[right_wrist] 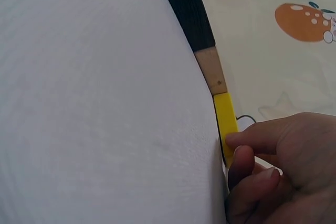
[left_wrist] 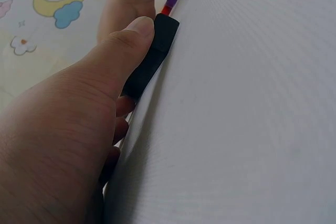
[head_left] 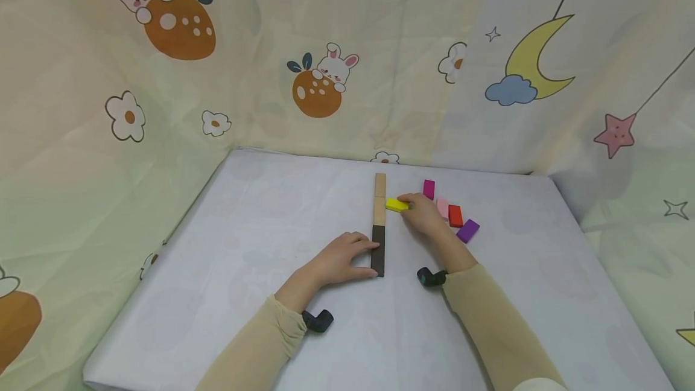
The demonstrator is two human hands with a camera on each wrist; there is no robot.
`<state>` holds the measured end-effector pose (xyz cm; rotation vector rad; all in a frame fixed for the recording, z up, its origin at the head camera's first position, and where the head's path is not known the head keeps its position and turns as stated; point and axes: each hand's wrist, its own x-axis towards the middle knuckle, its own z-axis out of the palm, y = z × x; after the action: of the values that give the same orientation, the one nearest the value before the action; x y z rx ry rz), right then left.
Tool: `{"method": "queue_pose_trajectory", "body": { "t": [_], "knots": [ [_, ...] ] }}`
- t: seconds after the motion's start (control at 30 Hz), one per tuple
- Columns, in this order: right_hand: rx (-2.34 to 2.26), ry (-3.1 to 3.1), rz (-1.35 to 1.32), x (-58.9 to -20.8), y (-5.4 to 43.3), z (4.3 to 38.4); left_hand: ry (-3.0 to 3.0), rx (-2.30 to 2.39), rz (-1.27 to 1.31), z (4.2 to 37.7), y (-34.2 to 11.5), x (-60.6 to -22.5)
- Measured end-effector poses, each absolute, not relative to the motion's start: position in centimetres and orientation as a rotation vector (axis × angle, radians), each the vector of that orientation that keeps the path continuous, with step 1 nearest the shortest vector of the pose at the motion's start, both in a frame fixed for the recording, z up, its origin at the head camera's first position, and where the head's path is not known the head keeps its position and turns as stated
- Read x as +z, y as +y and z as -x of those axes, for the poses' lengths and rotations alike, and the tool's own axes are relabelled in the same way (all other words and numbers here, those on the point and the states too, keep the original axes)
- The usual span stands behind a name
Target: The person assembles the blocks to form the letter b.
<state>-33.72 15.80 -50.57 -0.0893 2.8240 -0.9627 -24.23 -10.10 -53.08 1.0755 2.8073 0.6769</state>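
A straight row of blocks runs away from me on the table, with light wooden blocks point(head_left: 380, 199) at the far end and a black block section point(head_left: 379, 263) at the near end. My left hand point(head_left: 341, 259) grips the black section from the left, its thumb at the near end and its fingers farther up. In the left wrist view, the thumb lies on the black block point(left_wrist: 163, 32). My right hand point(head_left: 425, 215) pinches a yellow block point(head_left: 396, 204) between thumb and fingers. One end of the yellow block is right at the row's right side, beside the light wood.
To the right of the row lie a magenta block point(head_left: 429, 189), a pink block point(head_left: 442, 209), a red block point(head_left: 455, 216) and a purple block point(head_left: 468, 231). Patterned cloth point(head_left: 260, 101) hangs behind the white-covered table point(head_left: 260, 198). Black wrist devices point(head_left: 319, 321) sit at both cuffs.
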Motion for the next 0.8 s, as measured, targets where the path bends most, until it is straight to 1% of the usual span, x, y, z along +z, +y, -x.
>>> {"method": "queue_pose_trajectory", "body": {
  "t": [0.43, 0.6, 0.8],
  "knots": [
    [-0.994, 2.811, 0.076, -50.7, 16.1, 33.5, 2.81, 0.672, -1.065, 24.4, -10.0, -53.2],
    [-1.044, 2.804, 0.086, -50.7, 16.8, 32.7, 2.811, 0.673, -1.072, 24.3, -10.1, -53.2],
    [-1.126, 2.828, 0.022, -50.7, 17.9, 31.1, 2.811, 0.664, -1.07, 24.3, -10.0, -53.1]
  ]
}}
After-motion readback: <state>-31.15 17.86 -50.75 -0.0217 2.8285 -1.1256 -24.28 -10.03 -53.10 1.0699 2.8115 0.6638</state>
